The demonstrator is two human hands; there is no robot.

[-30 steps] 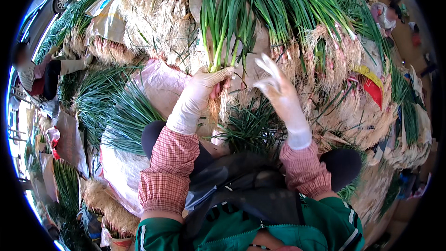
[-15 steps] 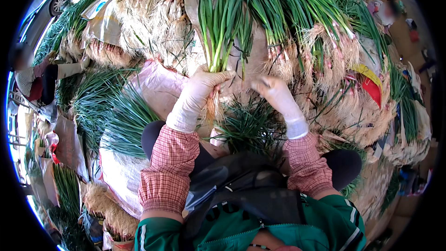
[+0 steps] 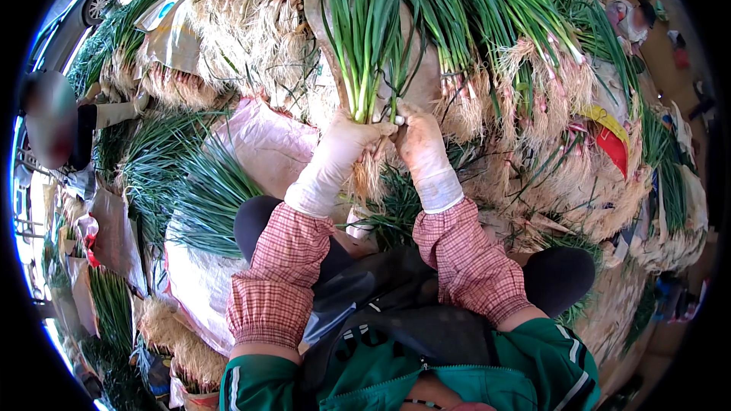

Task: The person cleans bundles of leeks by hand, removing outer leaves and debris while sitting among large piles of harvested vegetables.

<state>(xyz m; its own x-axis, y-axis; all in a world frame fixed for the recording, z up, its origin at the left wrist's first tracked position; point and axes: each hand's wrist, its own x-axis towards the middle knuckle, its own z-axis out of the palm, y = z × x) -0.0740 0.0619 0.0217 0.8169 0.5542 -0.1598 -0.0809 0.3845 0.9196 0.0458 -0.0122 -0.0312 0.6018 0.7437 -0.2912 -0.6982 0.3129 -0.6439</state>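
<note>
My left hand [image 3: 341, 146], in a pale glove, is closed around a bunch of scallions [image 3: 367, 53] just above the roots. The green leaves point away from me, and the pale stringy roots hang below the fist. My right hand [image 3: 420, 137], gloved too, is against the bunch's right side, its fingers curled and pressed together near a white stem end. It seems to grip scallion stalks there, though the fingertips are partly hidden. Beyond it, more scallions [image 3: 449, 38] lie with their roots toward me.
Loose green leaves [image 3: 396, 198] lie between my knees. To the left, a heap of greens [image 3: 205, 202] rests on pale sacking [image 3: 263, 141]. Root-out bundles [image 3: 251, 38] are stacked at the back. A seated person [image 3: 53, 118] is at the far left, near a parked car [image 3: 87, 4].
My right hand has moved left from a spot beside the bunch and now closes against its stems. My left hand has shifted slightly right and nearer me, still holding the scallions.
</note>
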